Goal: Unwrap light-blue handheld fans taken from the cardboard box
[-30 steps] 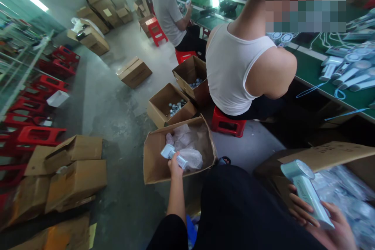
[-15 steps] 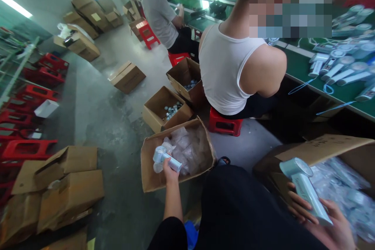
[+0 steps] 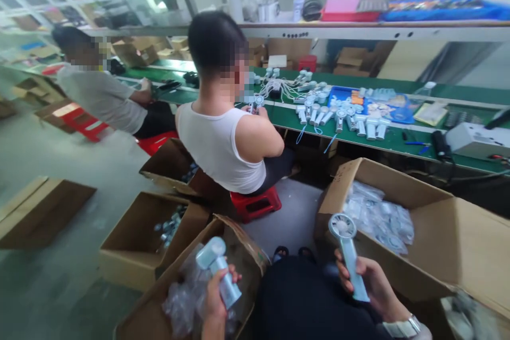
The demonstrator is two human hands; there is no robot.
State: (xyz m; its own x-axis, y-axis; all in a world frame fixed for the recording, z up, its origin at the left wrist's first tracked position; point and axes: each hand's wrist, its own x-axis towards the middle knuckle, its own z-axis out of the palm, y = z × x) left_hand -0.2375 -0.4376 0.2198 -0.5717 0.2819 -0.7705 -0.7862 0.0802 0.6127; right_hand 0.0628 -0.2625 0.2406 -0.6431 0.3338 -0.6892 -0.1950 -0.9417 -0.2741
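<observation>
A light-blue handheld fan is in my left hand, its round head up and to the left, fingers wrapped round the handle. It is above an open cardboard box with crumpled clear plastic bags inside. My right hand grips a second handheld fan by its handle, the grille of its head turned toward me. Just beyond that fan stands a larger open box of clear-bagged pieces.
A co-worker in a white tank top sits on a red stool at the green bench, which carries several fans. Another person sits farther left. An open box of small parts and a closed box stand on the floor.
My view has swung to the right and up toward the bench. Both hands still hold their fans; the right-hand fan has turned more upright, with its grille now showing.
</observation>
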